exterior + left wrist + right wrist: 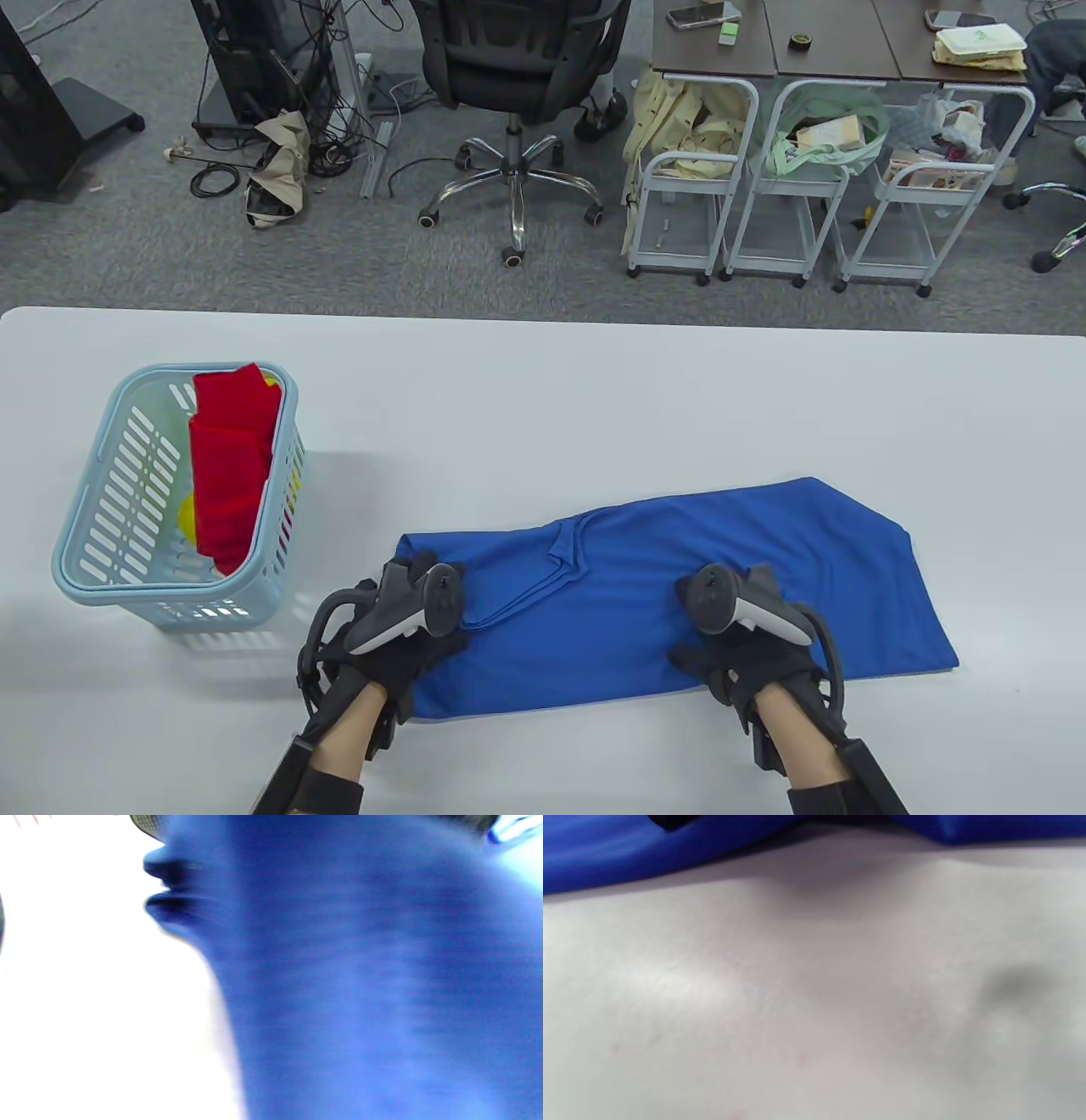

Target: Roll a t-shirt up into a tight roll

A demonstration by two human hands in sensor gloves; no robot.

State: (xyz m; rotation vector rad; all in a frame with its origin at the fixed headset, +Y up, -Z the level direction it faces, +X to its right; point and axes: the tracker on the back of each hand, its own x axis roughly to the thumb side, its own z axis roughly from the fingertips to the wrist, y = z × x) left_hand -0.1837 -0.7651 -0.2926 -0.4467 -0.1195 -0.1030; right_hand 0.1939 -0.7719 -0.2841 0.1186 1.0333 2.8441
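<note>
A blue t-shirt (pixel 679 577) lies folded into a long flat band on the white table (pixel 543 399), neckline toward the left. My left hand (pixel 416 594) rests on the shirt's left end, with dark fingertips showing past the tracker. My right hand (pixel 734 615) lies on the shirt near its front hem, thumb spread to the left. Neither hand visibly holds a fold. The left wrist view is filled with the blurred blue t-shirt (pixel 360 984). In the right wrist view the blue t-shirt's hem (pixel 606 861) runs along the top above the bare table (pixel 814 1005).
A light blue plastic basket (pixel 93 552) holding red cloth (pixel 233 458) stands at the table's left, close to my left hand. Beyond the far table edge are an office chair (pixel 517 59), cables and white trolleys (pixel 738 195) on the floor.
</note>
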